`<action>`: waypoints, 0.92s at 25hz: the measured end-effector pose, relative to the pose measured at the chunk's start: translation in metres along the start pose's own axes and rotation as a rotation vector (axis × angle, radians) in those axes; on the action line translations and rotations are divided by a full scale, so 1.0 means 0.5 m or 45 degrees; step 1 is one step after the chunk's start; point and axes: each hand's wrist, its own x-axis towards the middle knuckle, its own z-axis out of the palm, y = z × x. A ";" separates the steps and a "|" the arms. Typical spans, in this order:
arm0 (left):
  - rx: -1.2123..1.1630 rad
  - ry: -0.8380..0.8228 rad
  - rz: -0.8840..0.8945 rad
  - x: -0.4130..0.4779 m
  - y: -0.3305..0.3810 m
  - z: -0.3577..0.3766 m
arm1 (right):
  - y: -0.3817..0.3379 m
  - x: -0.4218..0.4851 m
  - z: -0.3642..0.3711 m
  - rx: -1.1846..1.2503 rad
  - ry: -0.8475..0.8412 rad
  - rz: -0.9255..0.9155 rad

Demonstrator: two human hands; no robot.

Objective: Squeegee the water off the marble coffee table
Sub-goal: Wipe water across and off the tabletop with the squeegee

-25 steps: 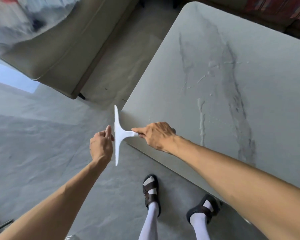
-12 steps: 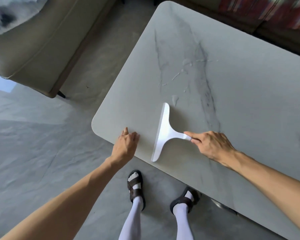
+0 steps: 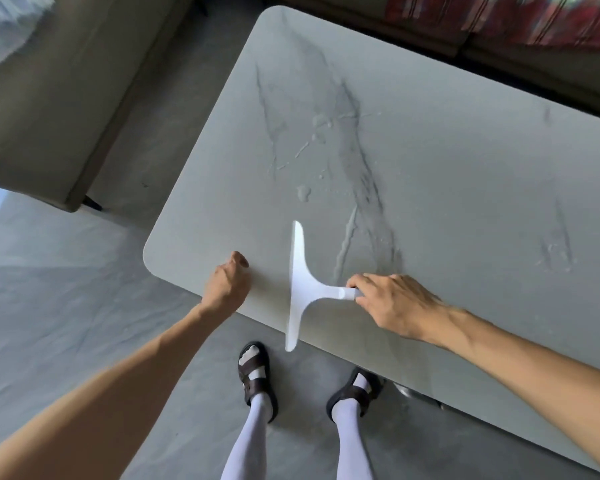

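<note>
Grey-veined marble coffee table fills the right side of the view, on a grey floor. The right hand lies low over the table near its front edge, and its fingers and thumb are curled round the end of the handle of a white squeegee; the forearm comes in from the lower right. The handle points to the right into this hand. The blade runs from the far side toward the person, and its near tip reaches out past the front edge of the table. The left hand rests at the front edge, near the rounded corner and to the left of the blade, apart from it. Its fingers are curled in a loose fist and hold nothing that I can see. Just to the right of the blade lies a thin streak of water, and farther away a small puddle with more drops beyond. Below the edge stand two feet in white socks and dark sandals. A beige armchair stands at the upper left.
</note>
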 end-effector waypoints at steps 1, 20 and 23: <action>-0.068 0.112 -0.047 -0.008 -0.004 0.000 | -0.032 0.025 0.022 0.001 -0.068 -0.053; -0.063 0.176 -0.015 -0.060 0.061 0.055 | 0.180 -0.105 -0.080 -0.220 0.056 0.170; -0.096 0.187 -0.054 -0.059 0.056 0.048 | 0.062 -0.032 -0.025 -0.148 -0.004 -0.053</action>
